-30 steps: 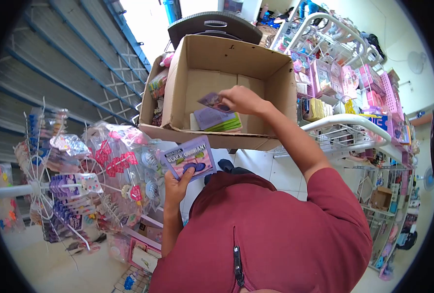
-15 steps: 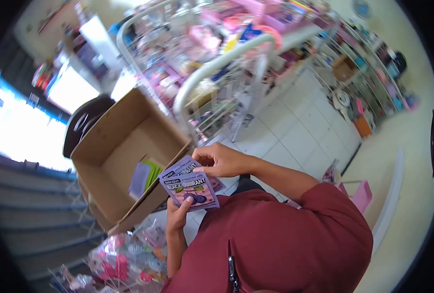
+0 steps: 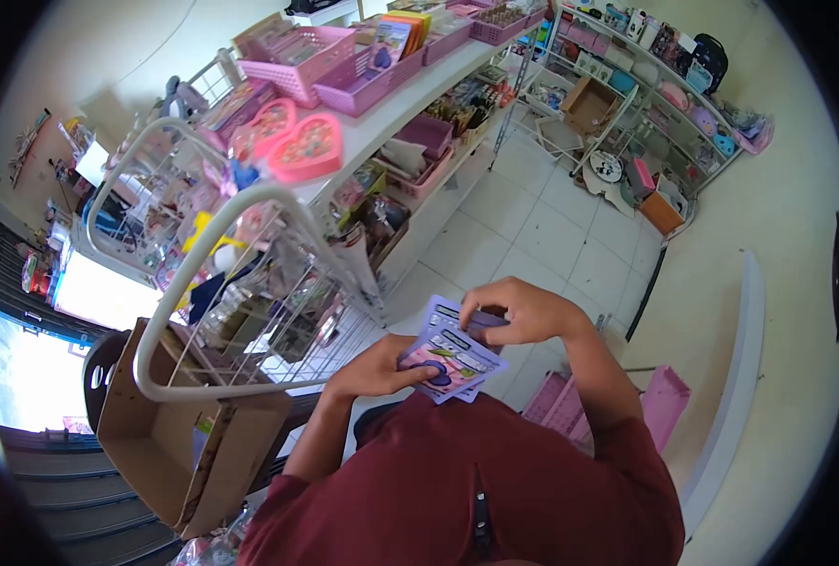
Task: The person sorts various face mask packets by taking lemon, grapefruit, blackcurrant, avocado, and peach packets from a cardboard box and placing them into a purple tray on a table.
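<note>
My left hand (image 3: 377, 368) grips a small fan of flat purple-and-pink sachets (image 3: 457, 358) in front of my shirt, thumb pressed over the front one. Berries are printed on that front sachet; the lettering is blurred now, but moments earlier it read "Black Currant". At the upper right of the fan, my right hand (image 3: 523, 313) has its fingers curled and pinched at a purple sachet (image 3: 483, 324), partly hidden by the fingers. How many sachets are stacked cannot be made out.
An open cardboard box (image 3: 169, 443) stands at lower left beside a white wire rack (image 3: 249, 311) full of goods. Pink baskets (image 3: 297, 61) and heart-shaped boxes (image 3: 306, 149) line the shelf ahead. A loaded shelf unit (image 3: 646, 85) stands at the far right.
My view has swung to the right, so the cardboard box now sits farther left and lower. Both hands keep the sachets, now fanned closer to the middle of my body.
</note>
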